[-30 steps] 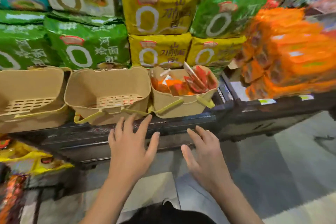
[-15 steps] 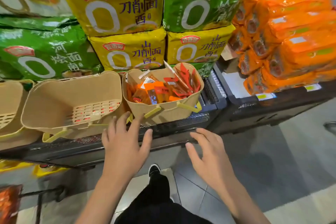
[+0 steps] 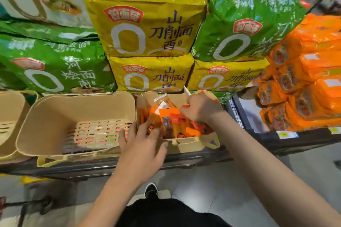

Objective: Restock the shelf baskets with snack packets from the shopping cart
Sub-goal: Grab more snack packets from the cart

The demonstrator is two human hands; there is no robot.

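Yellow and green noodle bags [image 3: 147,31] tower behind the filled basket [image 3: 186,143], orange packs [image 3: 310,83] alongside.

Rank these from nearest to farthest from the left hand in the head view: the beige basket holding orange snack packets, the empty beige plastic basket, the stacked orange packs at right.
1. Beige basket holding orange snack packets: left hand reaches over its near-left corner.
2. Empty beige plastic basket: just left.
3. Stacked orange packs: far right.

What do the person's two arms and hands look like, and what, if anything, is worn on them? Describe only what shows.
The left hand and right hand are bare: no gloves, rings, watch or bracelets show. Both forearms are uncovered to the frame's bottom edge, no sleeves visible.
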